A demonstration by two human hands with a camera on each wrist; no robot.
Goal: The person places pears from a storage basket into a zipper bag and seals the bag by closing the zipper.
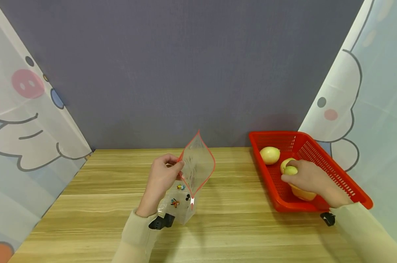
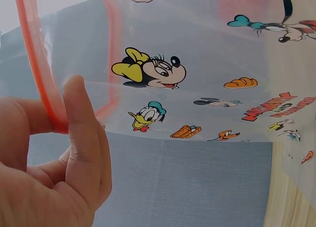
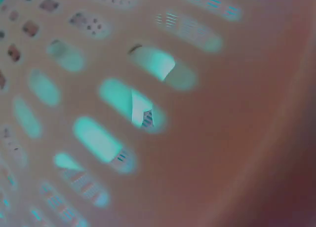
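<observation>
My left hand [image 1: 165, 171] pinches the red rim of a clear zip bag [image 1: 198, 164] between thumb and fingers. The bag's mouth gapes in a diamond shape, with a slider at its near corner. In the left wrist view, cartoon prints cover the bag's clear film [image 2: 207, 64] beside the hand [image 2: 74, 158]. My right hand [image 1: 306, 177] reaches into a red basket [image 1: 274, 197] and grips a small yellow-green fruit [image 1: 290, 170], partly covered by the fingers. The right wrist view shows only the slotted basket wall [image 3: 207, 138] up close, without the hand.
Inside the basket lie a pale yellow oval fruit [image 1: 270, 155], another yellow fruit [image 1: 285, 164] behind the hand and an orange-yellow one [image 1: 304, 193] below it. The wooden table [image 1: 231, 226] meets a grey panel [image 1: 198, 73] at the back. Printed curtains hang on both sides.
</observation>
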